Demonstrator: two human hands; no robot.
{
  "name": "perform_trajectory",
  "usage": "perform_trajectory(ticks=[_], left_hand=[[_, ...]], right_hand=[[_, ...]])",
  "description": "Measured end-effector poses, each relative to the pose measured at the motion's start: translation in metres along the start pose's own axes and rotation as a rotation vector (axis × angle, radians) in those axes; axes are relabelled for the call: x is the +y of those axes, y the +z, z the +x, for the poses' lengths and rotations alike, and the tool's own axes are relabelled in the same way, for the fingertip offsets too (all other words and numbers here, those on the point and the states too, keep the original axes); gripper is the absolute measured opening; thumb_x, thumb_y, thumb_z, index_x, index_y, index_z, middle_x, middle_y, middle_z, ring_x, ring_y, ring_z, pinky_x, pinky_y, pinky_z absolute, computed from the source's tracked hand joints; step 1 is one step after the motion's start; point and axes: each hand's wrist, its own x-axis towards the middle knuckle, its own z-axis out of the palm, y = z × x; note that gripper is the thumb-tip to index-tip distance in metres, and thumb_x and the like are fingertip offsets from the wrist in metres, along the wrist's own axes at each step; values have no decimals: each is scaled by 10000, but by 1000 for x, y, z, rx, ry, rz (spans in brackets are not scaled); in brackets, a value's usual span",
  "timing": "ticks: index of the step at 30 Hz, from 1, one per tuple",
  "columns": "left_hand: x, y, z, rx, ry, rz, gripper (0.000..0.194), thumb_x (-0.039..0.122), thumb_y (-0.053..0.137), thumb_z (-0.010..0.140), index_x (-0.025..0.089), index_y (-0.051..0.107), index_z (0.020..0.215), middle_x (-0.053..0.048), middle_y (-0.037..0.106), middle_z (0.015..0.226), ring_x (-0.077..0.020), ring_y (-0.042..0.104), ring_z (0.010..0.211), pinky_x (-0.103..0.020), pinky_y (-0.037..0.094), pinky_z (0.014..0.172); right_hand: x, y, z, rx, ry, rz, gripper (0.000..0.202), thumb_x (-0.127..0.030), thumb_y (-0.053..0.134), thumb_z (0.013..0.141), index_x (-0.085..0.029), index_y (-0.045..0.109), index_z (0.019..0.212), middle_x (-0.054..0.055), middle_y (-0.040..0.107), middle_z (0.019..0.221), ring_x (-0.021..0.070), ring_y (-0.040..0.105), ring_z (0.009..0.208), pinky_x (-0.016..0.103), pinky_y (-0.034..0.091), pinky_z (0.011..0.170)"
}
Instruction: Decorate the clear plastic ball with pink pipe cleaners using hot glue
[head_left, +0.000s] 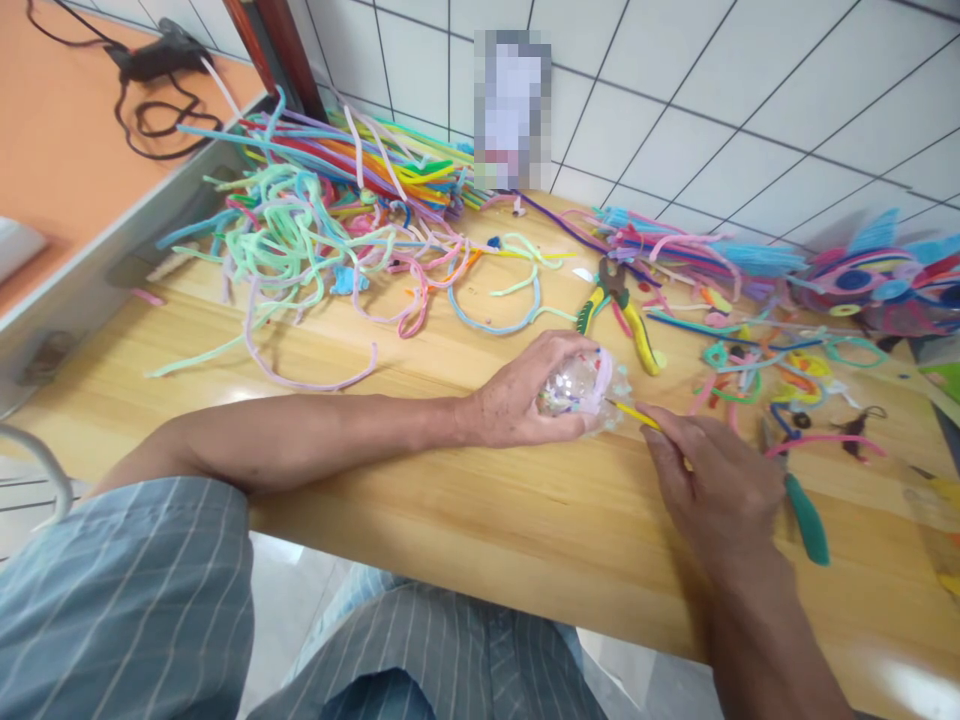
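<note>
My left hand is wrapped round a clear, rounded plastic object with small coloured bits inside and a pale lilac strip on its right side. My right hand grips a thin yellow tool between thumb and fingers. The tool's dark tip points left and meets the right side of the clear object, near the lilac strip. Both hands are over the front half of the wooden table. Just behind them lie pliers with yellow and green handles.
Tangled pipe cleaners and a long bundle fill the back left. More bundles line the tiled wall. Small coloured pieces and a green-handled tool lie at right. A black glue gun rests on the orange surface.
</note>
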Motion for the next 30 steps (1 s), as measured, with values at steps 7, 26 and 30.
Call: perform_trajectory(ticks=[7, 26, 30], left_hand=[[-2, 2, -1, 8, -19, -9, 695, 410, 780, 888, 212, 470, 1478, -178, 609, 1430, -322, 606, 1374, -518, 513, 1171], [-4, 3, -3, 1, -20, 4, 730, 402, 776, 862, 222, 460, 1495, -183, 597, 1460, -334, 590, 1398, -550, 508, 1184], [-5, 2, -3, 5, 46, 26, 722, 399, 755, 886, 215, 442, 1510, -185, 599, 1446, -322, 598, 1388, -536, 520, 1173]], right_hand=[[-1, -3, -1, 20, 16, -11, 321, -85, 739, 944, -192, 728, 1246, 30, 794, 889, 164, 730, 736, 272, 522, 701], [0, 0, -1, 0, -12, 17, 271, -87, 717, 958, -200, 716, 1205, 21, 804, 883, 162, 737, 737, 279, 526, 694], [-1, -1, -1, -4, -19, 8, 268, -98, 699, 972, -214, 706, 1213, 14, 810, 889, 161, 742, 740, 278, 524, 689]])
